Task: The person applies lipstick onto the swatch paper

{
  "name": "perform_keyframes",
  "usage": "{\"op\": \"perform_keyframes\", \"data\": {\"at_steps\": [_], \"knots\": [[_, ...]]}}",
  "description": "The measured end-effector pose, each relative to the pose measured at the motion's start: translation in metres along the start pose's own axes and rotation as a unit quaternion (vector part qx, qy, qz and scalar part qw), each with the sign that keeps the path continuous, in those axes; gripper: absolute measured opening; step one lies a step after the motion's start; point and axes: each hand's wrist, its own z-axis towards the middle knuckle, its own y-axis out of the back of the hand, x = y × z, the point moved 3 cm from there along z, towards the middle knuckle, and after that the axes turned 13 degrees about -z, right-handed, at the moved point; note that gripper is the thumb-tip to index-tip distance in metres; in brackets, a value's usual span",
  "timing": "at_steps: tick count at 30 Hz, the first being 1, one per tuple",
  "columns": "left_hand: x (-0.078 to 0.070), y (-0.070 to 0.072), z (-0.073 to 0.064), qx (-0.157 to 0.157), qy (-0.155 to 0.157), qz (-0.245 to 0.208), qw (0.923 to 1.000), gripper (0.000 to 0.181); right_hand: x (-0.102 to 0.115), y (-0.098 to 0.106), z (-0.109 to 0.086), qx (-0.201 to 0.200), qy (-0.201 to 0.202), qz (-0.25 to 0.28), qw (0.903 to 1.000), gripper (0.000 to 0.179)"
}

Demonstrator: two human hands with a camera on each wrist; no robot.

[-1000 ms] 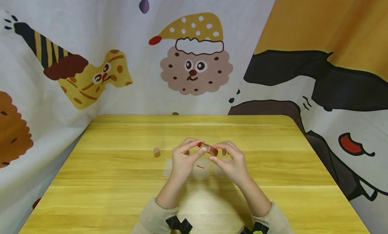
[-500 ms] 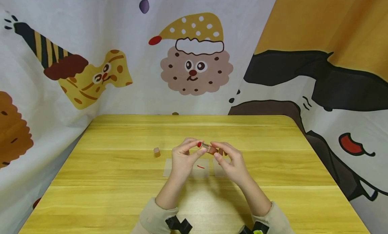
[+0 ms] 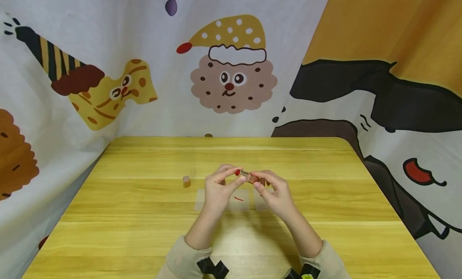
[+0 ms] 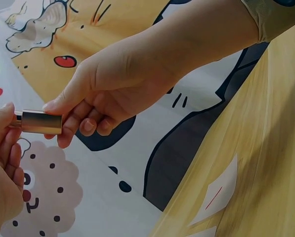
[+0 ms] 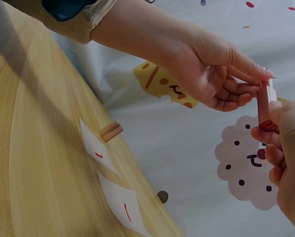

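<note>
A lipstick [image 3: 253, 179] with a red tip is held tilted above the table between both hands. My left hand [image 3: 219, 189] pinches it by thumb and fingertips near the red end, which points left. At the other end, my right hand [image 3: 275, 192] pinches the base between thumb and forefinger. The left wrist view shows the base [image 4: 42, 122] as shiny and gold-brown. A lipstick cap [image 3: 186, 182] stands apart on the table, left of the hands.
Below the hands, white paper pieces lie in a row: a left one [image 3: 199, 199], a middle one [image 3: 236, 206] with a red stroke, and a right one [image 3: 260, 205], partly hidden by the right hand. A printed curtain [image 3: 144, 22] hangs behind the wooden table [image 3: 144, 231].
The right thumb and fingers have shifted along the lipstick's base, with the thumb now higher and further right. The left hand and the cap stay where they were.
</note>
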Motion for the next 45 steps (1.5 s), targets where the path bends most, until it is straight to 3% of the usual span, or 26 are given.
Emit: {"op": "perform_keyframes", "data": {"at_steps": [10, 18, 27, 45], "knots": [[0.001, -0.001, -0.001, 0.002, -0.006, 0.003, 1.0, 0.02, 0.004, 0.0, 0.001, -0.006, -0.014, -0.01, 0.9998, 0.035], [0.001, -0.001, -0.002, 0.001, -0.004, 0.007, 1.0, 0.021, 0.032, 0.007, 0.011, -0.02, -0.018, -0.018, 0.9995, 0.028], [0.002, -0.001, -0.001, -0.005, 0.0, 0.02, 0.9998, 0.02, 0.035, 0.008, 0.011, -0.03, -0.035, -0.032, 0.9984, 0.028], [0.002, -0.002, 0.0, -0.016, 0.003, 0.009, 0.9998, 0.02, 0.037, 0.007, 0.011, -0.05, -0.029, -0.05, 0.9971, 0.03]]}}
